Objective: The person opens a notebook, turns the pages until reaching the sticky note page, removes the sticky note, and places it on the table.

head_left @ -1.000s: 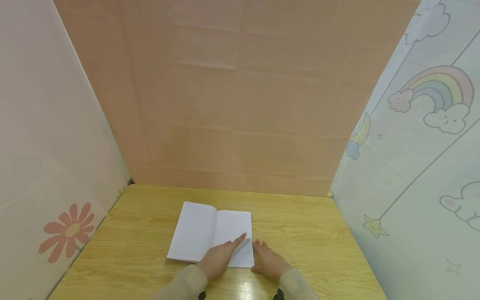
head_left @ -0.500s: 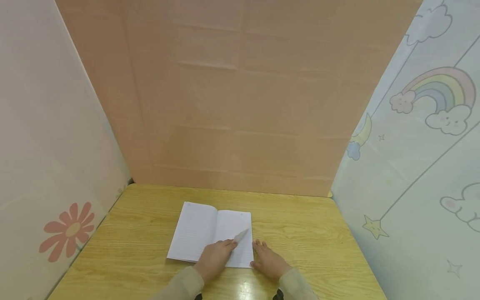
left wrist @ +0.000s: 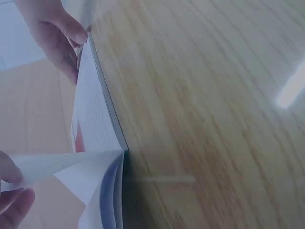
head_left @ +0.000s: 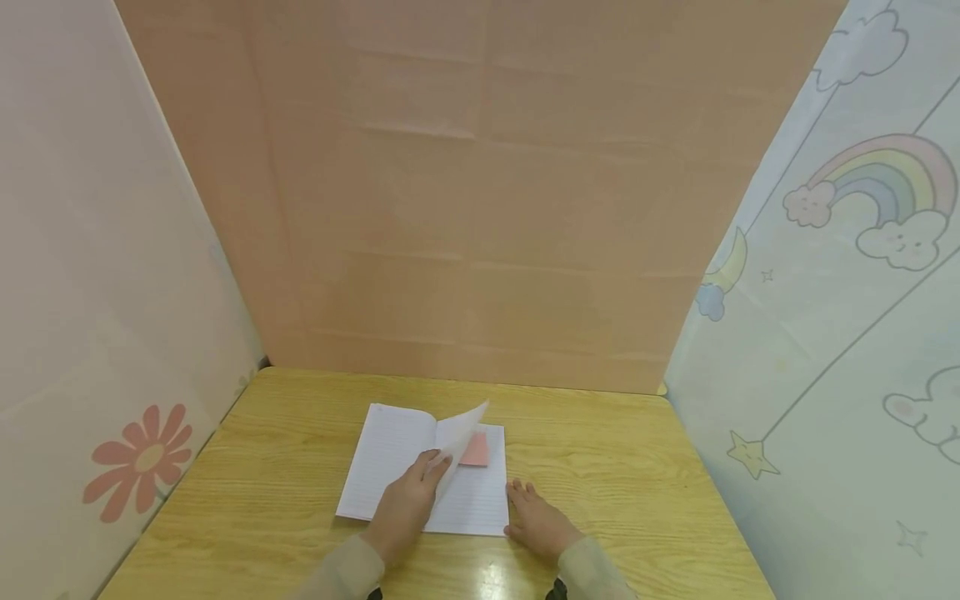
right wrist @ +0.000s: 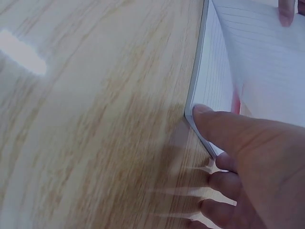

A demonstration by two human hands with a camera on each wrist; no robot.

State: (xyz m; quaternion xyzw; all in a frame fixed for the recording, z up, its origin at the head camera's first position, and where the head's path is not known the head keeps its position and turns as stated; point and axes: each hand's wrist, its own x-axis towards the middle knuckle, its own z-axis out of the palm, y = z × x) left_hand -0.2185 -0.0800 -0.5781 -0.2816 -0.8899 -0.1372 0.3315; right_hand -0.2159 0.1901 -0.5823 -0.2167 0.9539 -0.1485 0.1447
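Observation:
An open notebook (head_left: 388, 454) with lined white pages lies on the table. My left hand (head_left: 407, 504) pinches a raised page (head_left: 460, 433) between thumb and fingers; the page stands up and leans left. Under it shows a pink sticky note (head_left: 477, 451) on the right-hand page, partly covered in the head view. My right hand (head_left: 542, 521) rests at the notebook's right edge. In the right wrist view its thumb (right wrist: 217, 125) presses on the near corner, while the other fingers lie loosely beside the edge. The left wrist view shows the page (left wrist: 52, 167) bending up from the spine.
The wooden table (head_left: 622, 467) extends around the notebook. An orange-brown sheet (head_left: 465, 208) hangs behind it. A pale panel with a red flower (head_left: 142, 458) stands on the left, and one with a rainbow (head_left: 877, 179) on the right.
My left hand has drawn back leftward, lifting the page from its right edge and turning it up. The pink sticky note has come into view. My right hand has hardly moved.

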